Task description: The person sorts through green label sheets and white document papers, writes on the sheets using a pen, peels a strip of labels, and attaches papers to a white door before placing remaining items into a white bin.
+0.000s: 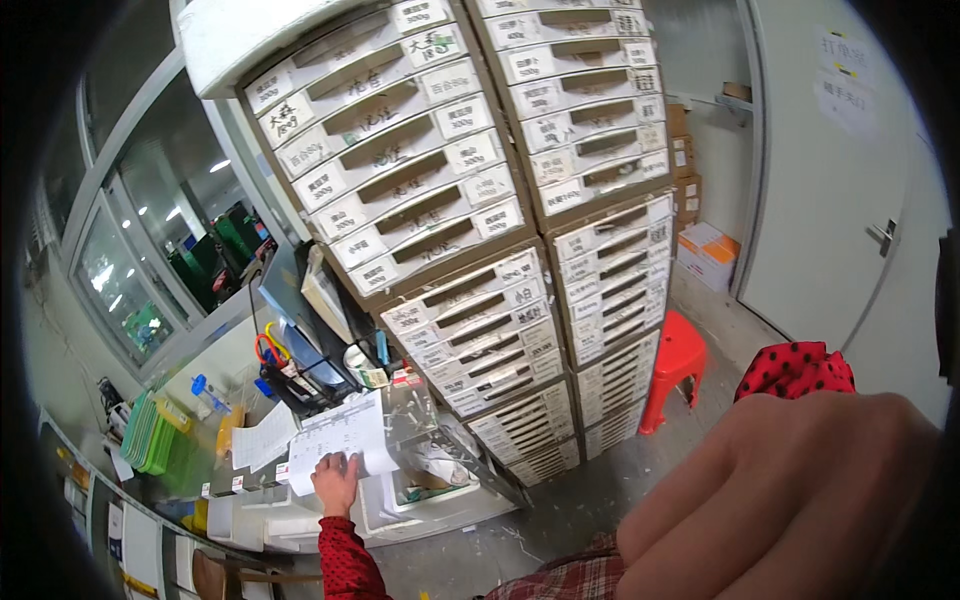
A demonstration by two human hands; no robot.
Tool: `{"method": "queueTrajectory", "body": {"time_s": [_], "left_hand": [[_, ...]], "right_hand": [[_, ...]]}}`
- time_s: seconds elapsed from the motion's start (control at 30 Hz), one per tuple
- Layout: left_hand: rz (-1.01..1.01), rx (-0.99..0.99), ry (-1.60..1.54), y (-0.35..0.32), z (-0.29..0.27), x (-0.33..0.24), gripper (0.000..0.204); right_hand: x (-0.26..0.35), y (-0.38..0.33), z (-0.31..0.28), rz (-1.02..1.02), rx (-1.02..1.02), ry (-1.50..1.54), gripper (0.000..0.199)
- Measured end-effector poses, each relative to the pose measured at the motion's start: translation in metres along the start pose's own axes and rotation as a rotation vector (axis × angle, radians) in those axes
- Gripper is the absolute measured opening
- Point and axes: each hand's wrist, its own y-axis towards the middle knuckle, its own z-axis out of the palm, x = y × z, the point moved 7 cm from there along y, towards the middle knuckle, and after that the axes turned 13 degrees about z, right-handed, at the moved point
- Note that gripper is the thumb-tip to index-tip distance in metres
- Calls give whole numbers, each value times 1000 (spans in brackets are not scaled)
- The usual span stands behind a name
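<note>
My left hand [336, 482], in a red sleeve with black dots, rests with fingers spread on the lower edge of a white printed sheet [352, 436]. The sheet lies on a cluttered desk. A second paper [264, 438] lies just left of it. Very close to the camera at the lower right, my right hand [780, 500] is curled with its knuckles bent. Its fingertips are hidden, so whatever it may hold cannot be seen. Behind that hand shows a dotted red cuff [795, 370].
A tall cabinet of labelled white drawers [430, 195] rises beyond the desk. Near the papers are a pen holder [290, 383], orange-handled scissors [267, 350] and green trays [150, 435]. To the right are a red stool [678, 360], a carton [708, 255] and a pale door [825, 200].
</note>
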Motion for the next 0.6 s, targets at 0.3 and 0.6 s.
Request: {"method": "queueTrajectory", "body": {"time_s": [0.3, 0.6], "left_hand": [[2, 50, 44, 0, -1, -3, 52], [-25, 24, 56, 0, -19, 5, 49]], "right_hand": [[-23, -42, 0, -1076, -26, 5, 15], [-66, -82, -32, -1549, -317, 161, 9]]}}
